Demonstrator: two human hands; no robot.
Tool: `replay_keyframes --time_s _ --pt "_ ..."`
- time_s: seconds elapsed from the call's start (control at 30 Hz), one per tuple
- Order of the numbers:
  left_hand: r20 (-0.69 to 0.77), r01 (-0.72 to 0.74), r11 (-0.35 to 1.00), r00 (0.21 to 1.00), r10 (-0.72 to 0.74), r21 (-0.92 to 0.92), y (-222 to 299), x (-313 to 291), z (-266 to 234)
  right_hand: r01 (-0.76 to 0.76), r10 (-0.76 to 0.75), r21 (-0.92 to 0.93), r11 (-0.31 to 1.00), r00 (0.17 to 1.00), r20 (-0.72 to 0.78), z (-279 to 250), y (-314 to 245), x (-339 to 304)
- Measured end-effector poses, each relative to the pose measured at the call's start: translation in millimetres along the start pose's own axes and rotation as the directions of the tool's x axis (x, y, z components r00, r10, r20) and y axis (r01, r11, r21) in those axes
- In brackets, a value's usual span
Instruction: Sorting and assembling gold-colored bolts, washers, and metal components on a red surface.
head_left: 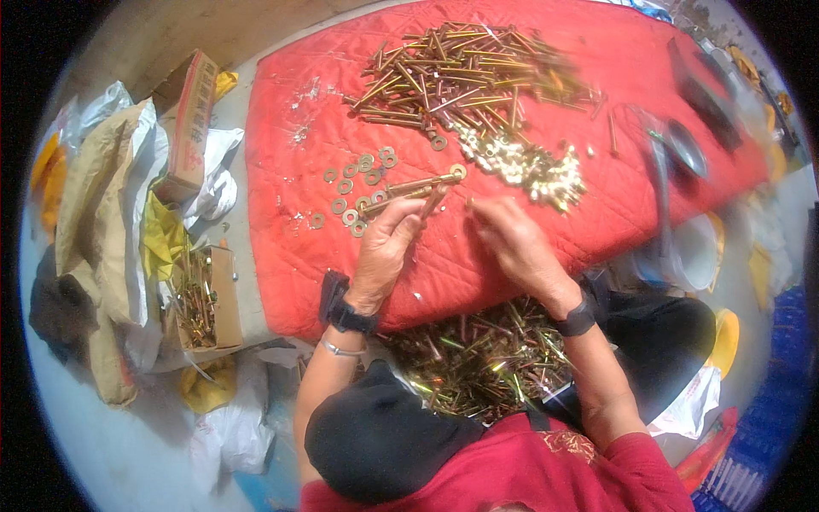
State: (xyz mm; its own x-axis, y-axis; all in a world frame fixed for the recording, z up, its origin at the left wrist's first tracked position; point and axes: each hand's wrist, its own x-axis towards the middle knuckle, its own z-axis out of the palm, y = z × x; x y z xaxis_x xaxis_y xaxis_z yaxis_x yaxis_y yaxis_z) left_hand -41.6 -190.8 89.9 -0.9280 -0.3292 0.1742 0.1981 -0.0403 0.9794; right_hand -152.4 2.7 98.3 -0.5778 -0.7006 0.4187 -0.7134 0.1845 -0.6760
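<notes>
Both hands [386, 249] [517, 247] — curled, apart — above cloth [286, 247]

Head view — worn wide fisheye | faces down and forward | near, above hands [516, 243] and red cloth [286, 264]

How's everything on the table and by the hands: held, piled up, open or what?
Left hand: closed on a bolt
Right hand: too blurry to tell what it grips
Long bolts: heaped, crisscrossed
Small shiny pieces: loosely piled
Washers: scattered, some overlapping
Red cloth: spread out, creased
Small cardboard box: open, metal pieces inside
</notes>
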Motion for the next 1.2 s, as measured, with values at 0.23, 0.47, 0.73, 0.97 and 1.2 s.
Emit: replay_keyframes --time_s 0.23,0.47,0.73,0.97,1.2 --pt "0.210 0.130 0.935 0.976 -0.062 -0.331 11.9 -23.1 -11.9 -0.043 0.048 0.102 0.994 0.997 -0.053 -11.0 -18.0 -0.5" --pt "0.200 0.283 0.942 0.948 -0.247 -0.182 22.2 -34.5 -6.2 0.120 -0.065 0.320 0.940 0.982 -0.176 -14.3 -75.3 12.0" --pt "0.214 0.293 0.953 0.929 -0.302 0.071 24.3 -40.7 -8.7 0.286 -0.286 -0.196 0.938 0.958 0.031 -8.3 -68.3 6.8" --pt "0.197 0.212 0.949 0.945 -0.260 0.235 20.5 -40.0 -3.7 -0.138 0.138 0.018 0.990 0.990 0.030 -1.4 -60.6 -3.2" --pt "0.217 0.188 0.932 0.940 -0.262 0.311 17.4 -39.1 -4.0 0.146 -0.144 -0.060 0.987 0.989 0.042 3.0 -43.7 -3.8"
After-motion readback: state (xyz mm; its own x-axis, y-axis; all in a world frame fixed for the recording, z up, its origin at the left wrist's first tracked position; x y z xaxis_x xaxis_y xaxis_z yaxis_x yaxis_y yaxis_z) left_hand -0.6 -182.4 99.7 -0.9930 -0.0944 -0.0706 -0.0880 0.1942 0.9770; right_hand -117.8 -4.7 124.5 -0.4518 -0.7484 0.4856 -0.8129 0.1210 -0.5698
